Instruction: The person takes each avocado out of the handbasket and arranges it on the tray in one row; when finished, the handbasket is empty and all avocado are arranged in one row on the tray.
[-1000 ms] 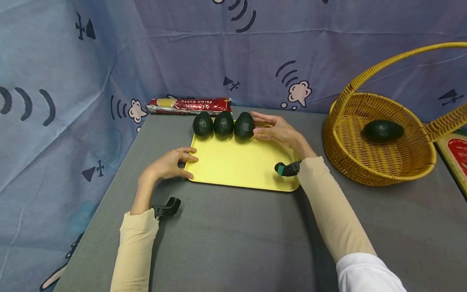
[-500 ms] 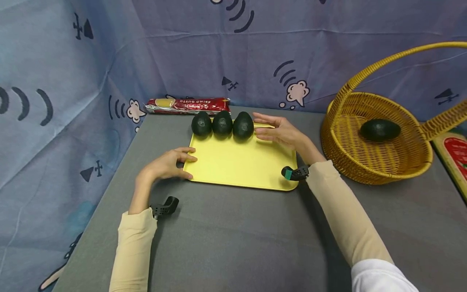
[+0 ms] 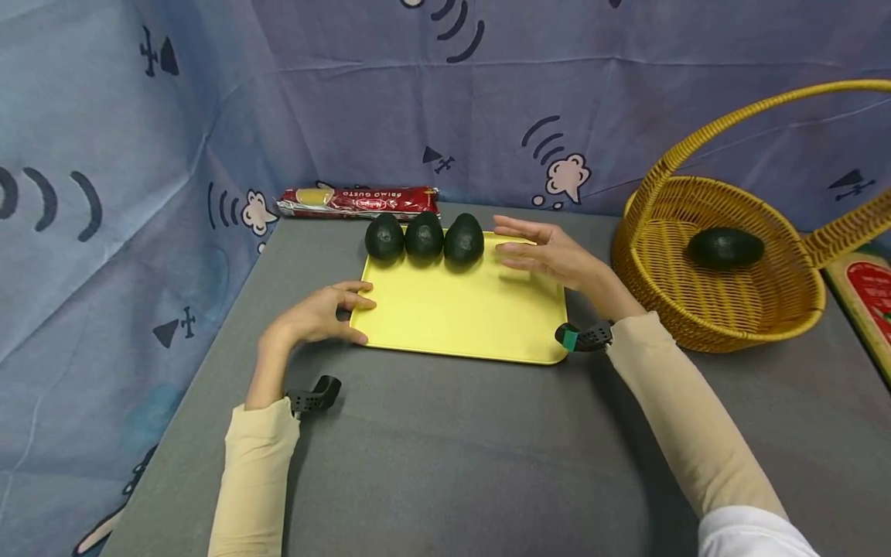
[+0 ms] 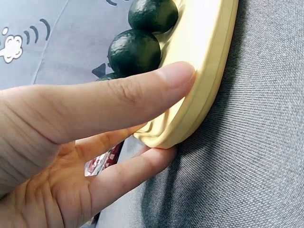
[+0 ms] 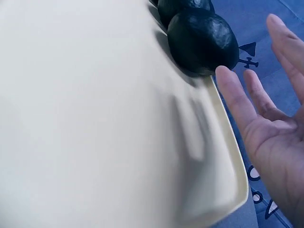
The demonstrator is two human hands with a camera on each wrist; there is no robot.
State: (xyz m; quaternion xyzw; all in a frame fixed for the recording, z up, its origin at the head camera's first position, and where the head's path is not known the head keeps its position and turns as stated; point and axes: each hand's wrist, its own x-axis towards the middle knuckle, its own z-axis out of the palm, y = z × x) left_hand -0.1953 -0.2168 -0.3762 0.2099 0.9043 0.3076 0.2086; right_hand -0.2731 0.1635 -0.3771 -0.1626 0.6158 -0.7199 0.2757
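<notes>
Three dark green avocados point(image 3: 463, 240) stand in a row along the far edge of a yellow rectangular tray point(image 3: 452, 317). My left hand point(image 3: 316, 313) holds the tray's left end, thumb at the near corner and fingers on the side rim. In the left wrist view the thumb point(image 4: 137, 92) lies over the rim while a finger touches the outer corner. My right hand point(image 3: 550, 251) hovers above the tray's far right part, fingers extended and slightly spread, holding nothing. A gap separates its fingertips from the rightmost avocado, which the right wrist view shows close by point(image 5: 203, 42).
A yellow wicker basket point(image 3: 710, 329) with a tall handle stands at the right, a single avocado point(image 3: 725, 248) inside. Behind the tray lies a long red packet point(image 3: 358, 202). A yellow-and-red package point(image 3: 866, 290) is partly visible beyond the basket. Patterned blue cloth point(image 3: 487, 100) hangs behind the table.
My right hand has drawn away from the rightmost avocado, moving to the right with its fingers extended. The left hand, tray and avocados keep their places.
</notes>
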